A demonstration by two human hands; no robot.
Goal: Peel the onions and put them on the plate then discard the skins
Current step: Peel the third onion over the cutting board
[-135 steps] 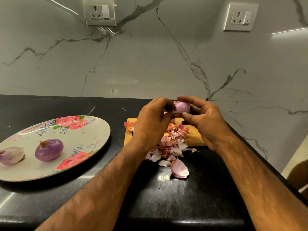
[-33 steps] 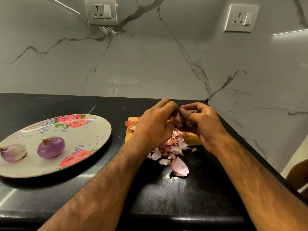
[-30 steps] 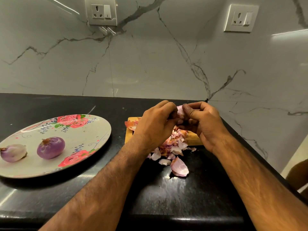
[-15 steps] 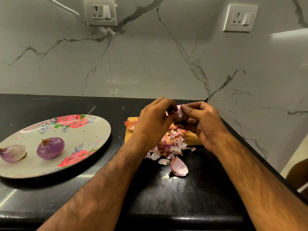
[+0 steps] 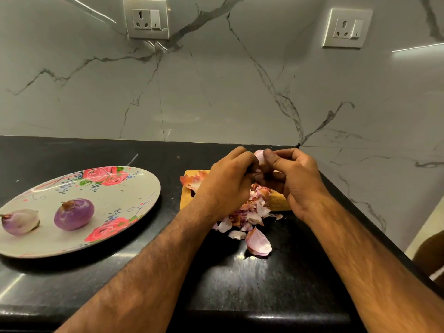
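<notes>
Pinching the small pale-purple onion (image 5: 260,156) with curled fingers, the left hand (image 5: 228,186) and right hand (image 5: 295,181) still hover over the yellow wooden cutting board (image 5: 278,203) and the heap of pink onion skins (image 5: 249,212). The onion shows less than seconds ago. Two peeled purple onions (image 5: 74,213) remain on the floral oval plate (image 5: 134,188).

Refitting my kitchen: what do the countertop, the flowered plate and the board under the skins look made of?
Countertop: polished black stone, perhaps granite; speckled, with glare spots. Plate: glossy, printed roses; ceramic or melamine, unclear. Board: matte yellow-tan, probably wood.
</notes>
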